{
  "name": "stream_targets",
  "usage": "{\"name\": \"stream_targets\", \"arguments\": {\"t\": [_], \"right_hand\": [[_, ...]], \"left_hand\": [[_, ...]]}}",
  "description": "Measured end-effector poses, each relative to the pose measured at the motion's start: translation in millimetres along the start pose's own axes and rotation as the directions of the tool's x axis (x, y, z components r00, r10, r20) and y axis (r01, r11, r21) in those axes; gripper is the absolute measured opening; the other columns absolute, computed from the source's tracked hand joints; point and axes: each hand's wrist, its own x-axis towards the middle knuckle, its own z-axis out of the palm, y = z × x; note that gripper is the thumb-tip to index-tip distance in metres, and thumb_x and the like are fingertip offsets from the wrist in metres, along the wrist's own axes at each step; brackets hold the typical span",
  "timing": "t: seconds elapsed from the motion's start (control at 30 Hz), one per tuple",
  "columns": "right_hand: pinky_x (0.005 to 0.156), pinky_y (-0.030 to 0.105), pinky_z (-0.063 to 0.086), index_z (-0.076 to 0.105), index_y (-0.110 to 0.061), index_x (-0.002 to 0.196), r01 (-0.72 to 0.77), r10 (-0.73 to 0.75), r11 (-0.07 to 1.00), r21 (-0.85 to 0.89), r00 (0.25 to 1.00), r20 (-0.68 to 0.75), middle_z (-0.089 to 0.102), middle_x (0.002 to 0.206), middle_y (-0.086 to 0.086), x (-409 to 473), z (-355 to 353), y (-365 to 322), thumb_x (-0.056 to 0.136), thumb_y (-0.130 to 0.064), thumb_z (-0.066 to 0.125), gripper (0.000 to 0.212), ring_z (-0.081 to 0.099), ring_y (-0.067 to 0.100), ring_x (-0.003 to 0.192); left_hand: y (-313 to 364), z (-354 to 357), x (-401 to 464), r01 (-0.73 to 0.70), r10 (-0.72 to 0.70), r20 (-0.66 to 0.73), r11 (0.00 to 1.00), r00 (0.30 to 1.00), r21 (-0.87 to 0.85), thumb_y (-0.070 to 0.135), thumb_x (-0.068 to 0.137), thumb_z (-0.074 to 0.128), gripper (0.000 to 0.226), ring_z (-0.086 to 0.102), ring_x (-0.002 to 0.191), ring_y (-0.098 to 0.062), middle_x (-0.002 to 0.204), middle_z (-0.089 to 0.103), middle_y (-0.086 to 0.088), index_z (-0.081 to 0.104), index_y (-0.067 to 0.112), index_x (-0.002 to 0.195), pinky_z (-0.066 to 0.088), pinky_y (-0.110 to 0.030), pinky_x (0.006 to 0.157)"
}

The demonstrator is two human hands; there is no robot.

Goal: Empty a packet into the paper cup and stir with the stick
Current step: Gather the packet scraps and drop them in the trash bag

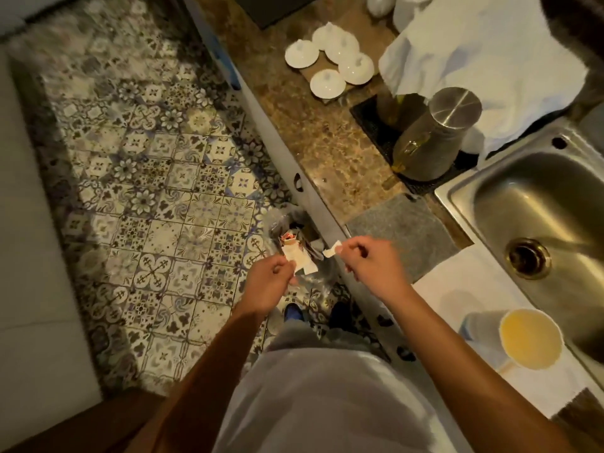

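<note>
Left hand pinches the packet, fingers curled round its lower edge. Right hand pinches a small torn-off strip between thumb and fingertip; strip sits apart from the packet, at its 3 o'clock. Both hands held out over a bin lined with a clear bag, on the floor against the cabinet front; wrappers lie inside.

Paper cup stands on the bench at 4 o'clock from the right hand, well apart, on a white sheet beside the sink. Cup holds pale yellow liquid. No stick can be made out.

Grey mat at 1 o'clock from the right hand. Further out at 1 o'clock: steel canister on a black mat. Four white lids at 12 o'clock, white cloth to their right. Patterned tile floor at 9–11 o'clock.
</note>
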Motion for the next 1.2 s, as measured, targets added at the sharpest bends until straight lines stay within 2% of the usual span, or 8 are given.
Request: {"name": "stream_targets", "arguments": {"t": [0.13,0.27,0.37,0.57,0.67,0.8,0.97,1.2], "right_hand": [[0.052,0.023,0.042,0.077,-0.014,0.086,-0.097,0.093,0.994,0.049,0.992,0.082,0.067,0.057,-0.004,20,25,-2,0.098,-0.021,0.067,0.017,0.049,0.001,0.042],[0.047,0.023,0.039,0.078,-0.016,0.089,-0.279,0.250,0.942,0.188,0.954,0.164,0.065,0.056,-0.003,34,54,4,0.096,-0.020,0.069,0.012,0.048,0.008,0.043],[0.045,0.021,0.039,0.078,-0.015,0.093,-0.380,0.352,0.902,0.204,0.922,0.157,0.064,0.060,-0.002,48,78,6,0.094,-0.023,0.071,0.011,0.048,0.007,0.044],[0.048,0.024,0.040,0.076,-0.017,0.082,-0.502,0.495,0.829,0.246,0.864,0.094,0.062,0.055,-0.007,85,131,20,0.091,-0.017,0.073,0.010,0.048,0.007,0.045],[0.044,0.023,0.039,0.076,-0.008,0.088,-0.554,0.562,0.784,0.281,0.825,0.061,0.062,0.059,0.000,107,155,29,0.091,-0.015,0.073,0.008,0.046,0.010,0.046],[0.043,0.022,0.041,0.073,-0.014,0.081,-0.615,0.642,0.729,0.302,0.767,0.013,0.061,0.060,0.000,137,184,51,0.090,-0.015,0.073,0.010,0.047,0.010,0.046],[0.042,0.022,0.041,0.075,-0.011,0.082,-0.671,0.704,0.684,0.288,0.710,-0.018,0.062,0.053,-0.002,178,215,93,0.090,-0.015,0.074,0.008,0.047,0.011,0.043],[0.048,0.027,0.043,0.077,-0.012,0.084,-0.721,0.729,0.682,0.127,0.684,-0.030,0.064,0.058,0.003,236,248,162,0.092,-0.022,0.072,0.014,0.049,0.014,0.045]], "left_hand": [[-9,-18,21,0.050,-0.050,-0.083,0.999,0.995,-0.011,0.022,0.100,0.058,0.025,0.055,0.053,-0.011,0.068,0.069,-0.004,0.067,0.008,0.081,0.045,-0.024,0.056],[-27,-37,42,-0.008,0.009,-0.079,1.000,0.997,0.006,0.019,0.099,0.060,0.028,0.050,0.041,0.003,0.052,0.062,0.009,0.064,0.014,0.072,0.041,-0.013,0.048],[-41,-50,66,-0.016,0.020,-0.058,0.998,0.998,0.061,0.019,0.099,0.059,0.031,0.056,0.045,0.004,0.058,0.061,0.008,0.062,0.017,0.068,0.042,-0.011,0.051],[-79,-67,115,-0.013,0.010,0.013,0.963,1.000,0.269,0.028,0.099,0.059,0.036,0.060,0.057,-0.015,0.061,0.061,0.002,0.064,0.020,0.064,0.049,-0.029,0.063],[-90,-75,137,0.047,-0.059,0.048,0.973,0.997,0.226,0.029,0.099,0.060,0.036,0.057,0.052,-0.006,0.061,0.064,0.006,0.064,0.025,0.064,0.044,-0.020,0.056],[-109,-72,174,0.162,-0.167,0.015,0.970,0.986,0.180,0.034,0.096,0.064,0.028,0.057,0.047,0.002,0.063,0.067,0.008,0.069,0.025,0.070,0.042,-0.016,0.053],[-144,-62,222,0.248,-0.254,0.010,0.953,0.967,0.173,0.038,0.095,0.064,0.029,0.064,0.055,-0.008,0.062,0.067,0.009,0.077,0.016,0.081,0.052,-0.021,0.054],[-204,-29,281,0.291,-0.292,-0.002,0.951,0.956,0.108,0.032,0.097,0.062,0.030,0.061,0.058,-0.005,0.064,0.067,0.005,0.076,0.010,0.085,0.039,-0.017,0.055]]}}
